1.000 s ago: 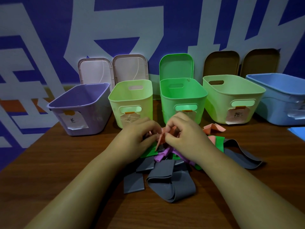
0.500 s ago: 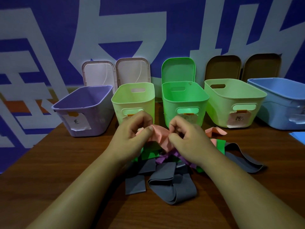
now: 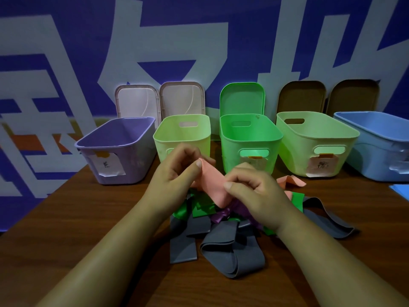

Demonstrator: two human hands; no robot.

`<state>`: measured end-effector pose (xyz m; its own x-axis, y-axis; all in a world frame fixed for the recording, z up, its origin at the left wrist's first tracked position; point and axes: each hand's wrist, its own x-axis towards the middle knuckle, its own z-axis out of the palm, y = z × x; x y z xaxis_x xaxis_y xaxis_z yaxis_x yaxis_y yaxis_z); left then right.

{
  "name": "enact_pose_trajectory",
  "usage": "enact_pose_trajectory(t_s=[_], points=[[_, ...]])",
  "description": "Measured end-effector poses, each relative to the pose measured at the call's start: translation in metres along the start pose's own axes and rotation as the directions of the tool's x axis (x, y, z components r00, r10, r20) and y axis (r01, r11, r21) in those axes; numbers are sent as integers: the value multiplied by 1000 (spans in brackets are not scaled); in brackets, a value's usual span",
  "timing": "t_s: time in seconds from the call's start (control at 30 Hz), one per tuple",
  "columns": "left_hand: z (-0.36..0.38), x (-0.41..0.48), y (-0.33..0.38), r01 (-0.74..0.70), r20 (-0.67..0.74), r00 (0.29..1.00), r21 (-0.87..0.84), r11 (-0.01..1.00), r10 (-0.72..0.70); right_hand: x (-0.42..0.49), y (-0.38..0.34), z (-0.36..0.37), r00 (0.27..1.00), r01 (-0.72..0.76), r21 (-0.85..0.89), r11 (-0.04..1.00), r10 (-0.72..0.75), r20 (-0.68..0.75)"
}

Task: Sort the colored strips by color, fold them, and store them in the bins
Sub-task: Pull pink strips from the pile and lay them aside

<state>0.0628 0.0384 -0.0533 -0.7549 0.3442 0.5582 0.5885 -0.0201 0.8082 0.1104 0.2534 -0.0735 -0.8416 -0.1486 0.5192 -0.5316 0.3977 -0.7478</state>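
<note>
I hold a pink strip (image 3: pixel 211 185) above the brown wood-grain worktop (image 3: pixel 73 222). My left hand (image 3: pixel 174 173) pinches its far end and my right hand (image 3: pixel 256 191) its near side, both grips clamped on it. Beneath lies a heap of grey strips (image 3: pixel 234 258), with green and purple ones among them. Five open bins (image 3: pixel 232 151) line the worktop's back, with lids (image 3: pixel 137 103) leaning on a blue wall (image 3: pixel 66 29) that bears large white lettering.

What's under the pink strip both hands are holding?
Below the pink strip lie green strips and a purple strip, with grey strips nearer the person, on the wooden table. The right hand hides whatever lies under its right end.
</note>
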Motion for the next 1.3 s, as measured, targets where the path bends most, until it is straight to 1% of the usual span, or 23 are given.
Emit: enact_pose_trajectory(t_s=[0.1,0.23,0.3,0.33,0.4,0.47,0.57,0.63,0.67,0.77,0.83,0.87,0.9,0.93,0.97,1.0,1.03,1.1,1.13,1.2,1.23,1.27,1.3], points=[[-2,1,-3,6,-16,1000,3,1000,-6,-1,0,2,1000,15,-64,998,-14,22],[-4,2,-2,-19,-36,999,57,998,21,-2,0,1,995,83,-124,989,-89,-46],[-4,1,0,-13,-31,999,57,998,15,-2,-1,1,989,121,-119,985,-130,-73],[-4,1,0,-6,-24,1000,48,999,8,-2,-2,1,989,115,-85,990,-122,-82],[-6,2,1,23,-6,1000,-20,1000,-24,-3,-6,1,991,97,16,995,-95,-95],[-10,3,1,63,19,998,-97,993,-61,-3,-9,0,985,118,69,991,-108,-135],[-14,3,-1,103,58,994,-224,969,-93,-4,-10,-2,974,164,78,983,-148,-172],[-16,3,-3,114,70,993,-298,948,-97,-5,-8,-2,979,162,37,986,-156,-134],[-18,4,-2,119,63,992,-289,950,-105,-5,-8,-2,983,153,4,988,-151,-103],[-25,4,4,79,36,996,-93,993,-76,-4,-7,-2,996,90,-70,994,-91,-5],[-33,5,8,26,13,1000,115,993,-28,-4,-5,-2,999,33,-136,990,-27,42],[-36,7,11,-26,-1,1000,266,964,27,-4,-5,-1,999,6,-158,987,1,43],[-40,9,14,-91,-2,995,458,884,103,-4,-5,-2,999,-19,-168,986,25,34],[-41,10,17,-155,26,983,655,739,183,-3,-6,-2,999,-39,-176,984,44,22],[-41,12,21,-197,65,968,798,570,244,-3,-7,-3,998,-54,-180,982,59,18],[-40,14,24,-219,93,954,863,456,284,-2,-8,-4,996,-74,-164,984,80,31],[-38,15,28,-227,102,946,886,404,307,-2,-10,-4,992,-101,-111,989,108,61],[-34,18,26,-236,121,948,888,395,294,-2,-13,-2,978,-173,62,983,165,125],[-32,20,23,-218,127,961,895,390,246,-1,-14,-1,974,-196,123,973,179,136],[-23,21,17,-153,117,986,919,364,119,-1,-11,2,976,-201,131,971,187,111],[-18,21,14,-118,101,993,919,376,65,0,-10,4,977,-202,115,973,192,96],[-14,19,12,-95,88,995,901,423,37,0,-10,4,975,-212,101,972,204,88],[-9,17,13,-81,73,997,862,500,35,0,-10,5,975,-216,88,973,209,83]])
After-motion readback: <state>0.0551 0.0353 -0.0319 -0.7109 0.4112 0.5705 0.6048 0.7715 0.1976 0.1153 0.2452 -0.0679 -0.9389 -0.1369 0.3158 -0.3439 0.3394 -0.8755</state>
